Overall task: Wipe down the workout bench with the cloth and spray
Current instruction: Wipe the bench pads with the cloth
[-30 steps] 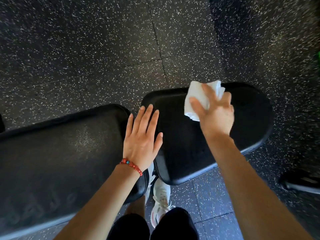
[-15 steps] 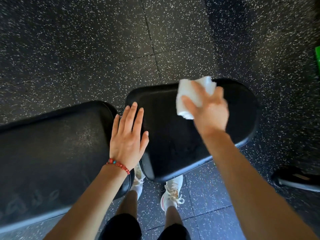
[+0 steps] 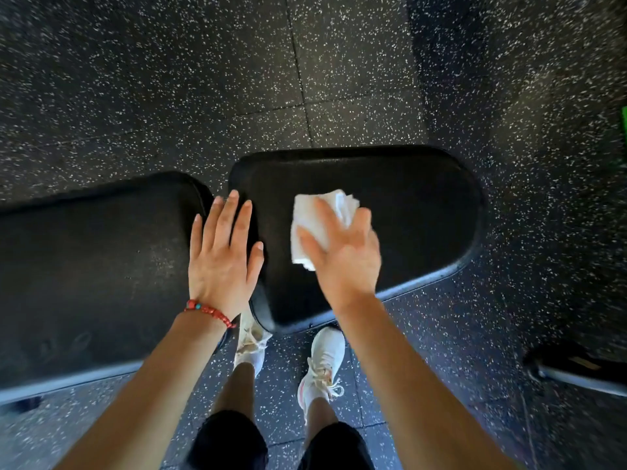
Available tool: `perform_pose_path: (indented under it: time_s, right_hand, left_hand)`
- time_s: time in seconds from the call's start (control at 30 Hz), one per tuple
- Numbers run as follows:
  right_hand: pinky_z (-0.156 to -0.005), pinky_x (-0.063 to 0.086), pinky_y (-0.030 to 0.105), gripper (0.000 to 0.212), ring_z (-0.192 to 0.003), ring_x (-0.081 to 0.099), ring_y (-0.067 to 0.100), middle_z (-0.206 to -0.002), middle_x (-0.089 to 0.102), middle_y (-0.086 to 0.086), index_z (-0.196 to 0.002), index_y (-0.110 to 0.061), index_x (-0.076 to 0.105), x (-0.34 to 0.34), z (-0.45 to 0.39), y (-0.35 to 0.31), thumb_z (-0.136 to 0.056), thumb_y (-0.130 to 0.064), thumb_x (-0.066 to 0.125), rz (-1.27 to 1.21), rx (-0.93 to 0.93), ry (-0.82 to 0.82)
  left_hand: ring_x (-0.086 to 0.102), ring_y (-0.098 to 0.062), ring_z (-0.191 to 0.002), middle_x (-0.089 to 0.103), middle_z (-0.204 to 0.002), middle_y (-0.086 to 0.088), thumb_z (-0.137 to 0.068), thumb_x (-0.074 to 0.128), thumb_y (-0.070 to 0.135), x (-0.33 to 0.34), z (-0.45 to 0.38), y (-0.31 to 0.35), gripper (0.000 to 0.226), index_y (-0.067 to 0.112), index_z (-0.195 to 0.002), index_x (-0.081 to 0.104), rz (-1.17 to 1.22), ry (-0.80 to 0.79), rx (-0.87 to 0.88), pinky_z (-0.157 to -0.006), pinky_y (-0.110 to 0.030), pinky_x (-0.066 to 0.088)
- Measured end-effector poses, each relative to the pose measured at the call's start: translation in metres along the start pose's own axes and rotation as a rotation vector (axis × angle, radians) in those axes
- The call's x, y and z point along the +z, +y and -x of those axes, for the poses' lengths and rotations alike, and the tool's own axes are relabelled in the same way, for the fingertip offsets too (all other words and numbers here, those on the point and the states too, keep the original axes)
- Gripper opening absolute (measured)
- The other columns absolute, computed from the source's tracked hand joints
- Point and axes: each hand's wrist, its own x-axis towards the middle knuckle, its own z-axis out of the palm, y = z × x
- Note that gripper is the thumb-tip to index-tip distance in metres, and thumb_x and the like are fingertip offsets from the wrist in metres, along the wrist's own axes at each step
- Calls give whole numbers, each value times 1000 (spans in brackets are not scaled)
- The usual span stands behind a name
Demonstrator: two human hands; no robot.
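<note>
The right half of the seat pad (image 3: 424,212) is left bare, and room for a sweep is offered there as far as its rounded end. Its left half is taken up by the cloth (image 3: 307,228) under the right hand (image 3: 342,256). The gap between the seat pad and the back pad (image 3: 95,266) is bridged by the left hand (image 3: 222,262), laid flat with straight fingers (image 3: 234,215), so passage there is blocked. The back pad left of that hand is unoccupied. Below the pads, two shoes (image 3: 322,361) are planted on the floor (image 3: 169,96).
</note>
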Motion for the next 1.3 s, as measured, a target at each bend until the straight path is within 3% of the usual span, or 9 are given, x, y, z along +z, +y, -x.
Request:
perform_pose_path:
  time_s: [0.17, 0.3, 0.43, 0.63, 0.77, 0.9, 1.03, 1.2, 1.3]
  right_hand:
    - [-51, 49, 30, 48, -53, 52, 29, -76, 55, 14, -102, -21, 68, -7, 0, 11, -74, -53, 44, 57, -152, 32]
    - [-77, 45, 40, 51, -85, 51, 37, -111, 47, 19, -126, -29, 52, -29, -5, 49, -81, -55, 53, -18, 164, -47]
    - [-77, 46, 40, 50, -90, 50, 34, -119, 41, 17, -130, -31, 47, -25, 3, 46, -85, -51, 53, -45, 267, 32]
    - [-58, 49, 31, 51, -60, 55, 31, -86, 54, 17, -110, -21, 64, 14, 48, -9, -75, -53, 46, -13, -15, 8]
    - [-55, 48, 28, 47, -55, 52, 27, -78, 55, 13, -106, -22, 65, 9, 52, -3, -75, -53, 45, 72, -197, 32]
    - [-69, 47, 40, 61, -79, 53, 38, -105, 49, 21, -124, -28, 54, -21, 45, 47, -76, -62, 41, 59, 131, 2]
    - [-77, 46, 41, 52, -90, 51, 38, -117, 41, 19, -131, -30, 46, -29, 51, 61, -85, -54, 51, 44, 306, 54]
    - [-59, 48, 31, 49, -64, 55, 32, -90, 52, 17, -114, -23, 60, 2, 88, 16, -78, -55, 48, -2, 39, -1]
    - [-54, 49, 28, 44, -57, 52, 28, -79, 53, 12, -111, -27, 57, 1, 87, 25, -78, -55, 47, 60, -138, 36]
  left_hand:
    - [32, -35, -134, 39, -145, -18, -92, 37, 29, -2, 24, -4, 51, 2, -135, 43, -23, 22, -44, -111, -52, 21]
    - [32, -36, -134, 40, -144, -18, -93, 37, 28, -3, 43, -16, 50, 2, -134, 44, -38, 41, -105, -112, -51, 18]
    - [30, -35, -135, 38, -144, -18, -93, 37, 28, 2, 59, -27, 50, 0, -133, 46, -31, 37, -115, -112, -53, 20]
    - [29, -35, -136, 38, -145, -18, -93, 39, 28, 6, 61, -29, 48, 1, -133, 45, -4, 68, -100, -114, -50, 16]
    - [30, -35, -136, 39, -144, -18, -93, 38, 27, 6, 62, -29, 48, 2, -134, 45, 14, 73, -103, -113, -50, 17]
    - [33, -36, -135, 41, -143, -19, -92, 39, 26, 3, 61, -23, 48, 1, -132, 47, 56, 104, -109, -112, -49, 19]
    - [34, -36, -134, 42, -142, -18, -92, 40, 26, 7, 63, -5, 48, 2, -132, 47, 105, 104, -61, -111, -50, 21]
    - [32, -34, -135, 42, -143, -17, -92, 38, 27, 10, 66, 16, 49, 2, -134, 46, 140, 95, -60, -112, -50, 20]
    - [31, -32, -135, 41, -144, -17, -92, 38, 27, 9, 67, 28, 49, 3, -134, 46, 147, 93, -56, -112, -49, 20]
